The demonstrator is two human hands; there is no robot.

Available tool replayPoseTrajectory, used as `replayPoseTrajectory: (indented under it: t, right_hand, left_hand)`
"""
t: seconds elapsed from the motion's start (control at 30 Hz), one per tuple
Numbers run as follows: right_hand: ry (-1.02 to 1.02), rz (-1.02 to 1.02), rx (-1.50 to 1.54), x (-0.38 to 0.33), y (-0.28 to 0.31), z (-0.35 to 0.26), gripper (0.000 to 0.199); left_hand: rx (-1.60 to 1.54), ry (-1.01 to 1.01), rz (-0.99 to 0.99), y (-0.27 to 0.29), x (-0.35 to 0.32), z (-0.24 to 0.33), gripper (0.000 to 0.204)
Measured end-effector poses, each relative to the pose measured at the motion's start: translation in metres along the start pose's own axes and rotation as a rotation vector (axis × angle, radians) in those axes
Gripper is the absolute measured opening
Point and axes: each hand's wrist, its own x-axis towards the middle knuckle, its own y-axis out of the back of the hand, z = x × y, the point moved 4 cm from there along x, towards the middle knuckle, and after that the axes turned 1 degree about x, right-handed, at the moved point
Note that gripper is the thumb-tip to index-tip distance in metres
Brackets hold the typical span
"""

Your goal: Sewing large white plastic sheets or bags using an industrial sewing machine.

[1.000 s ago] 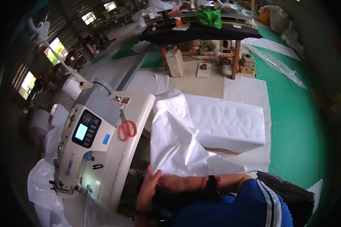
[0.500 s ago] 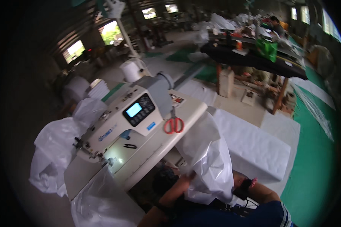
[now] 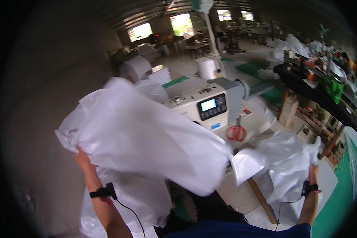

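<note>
My left hand [image 3: 82, 155] is closed on the edge of a large white plastic sheet [image 3: 142, 127], which is spread in the air and blurred by motion. It covers the needle end of a white sewing machine [image 3: 192, 107]. Out to the right, my right hand [image 3: 314, 170] grips a crumpled white plastic piece [image 3: 279, 156]; I cannot tell whether the two pieces join. Red-handled scissors [image 3: 237, 133] lie on the machine table beside the lit control panel [image 3: 211, 106]. More white plastic [image 3: 127, 194] hangs below the left sheet.
A white thread cone [image 3: 207, 68] stands behind the machine. At the right, a dark-covered table [image 3: 291, 77] carries a green bag [image 3: 334, 89], with a person [image 3: 347, 63] beyond. Green sheeting [image 3: 345, 174] lies on the floor at right; white rolls [image 3: 135, 68] stand at back left.
Both hands have come up from my lap and spread wide apart, lifting white plastic in front of the machine. The view has swung left, so the machine now sits further right.
</note>
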Motion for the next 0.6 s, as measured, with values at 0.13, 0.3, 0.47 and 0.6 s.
replayPoseTrajectory:
  t: [0.13, 0.3, 0.47, 0.6]
  right_hand:
    - [0.020, 0.060, -0.542, 0.003, 0.030, 0.000, 0.045]
    - [0.591, 0.221, -0.613, -0.043, 0.026, -0.158, 0.057]
    - [0.644, -0.398, -0.903, -0.142, -0.096, -0.138, 0.056]
    - [1.237, -0.160, -0.817, -0.169, -0.125, -0.118, 0.056]
  left_hand:
    - [-0.316, -0.205, 0.143, 0.119, 0.014, 0.044, 0.042]
    - [0.004, -0.198, 0.256, 0.241, -0.025, 0.011, 0.044]
    - [0.407, 0.452, 0.173, 0.334, -0.105, -0.096, 0.060]
    - [0.702, 0.555, 0.170, 0.382, -0.164, -0.133, 0.056]
